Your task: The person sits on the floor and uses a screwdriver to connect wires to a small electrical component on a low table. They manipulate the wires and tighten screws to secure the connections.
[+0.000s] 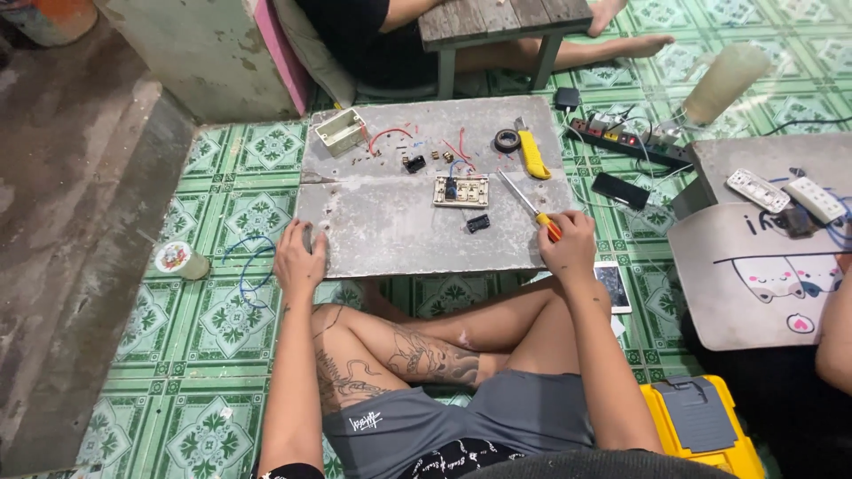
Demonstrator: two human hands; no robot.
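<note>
I sit cross-legged at a low grey board (390,231). My left hand (300,260) grips the board's near left corner. My right hand (568,244) rests at the near right edge, closed around the orange handle of a screwdriver (527,205) whose shaft points up-left across the board. A beige switch plate (461,191) lies in the middle of the board, with a small black part (478,223) just in front of it.
Farther back on the board lie a beige wall box (341,131), red wires (388,136), a tape roll (507,140) and a yellow utility knife (533,155). A power strip (628,141), phone (612,286) and yellow toolbox (701,426) sit right. Another person sits opposite.
</note>
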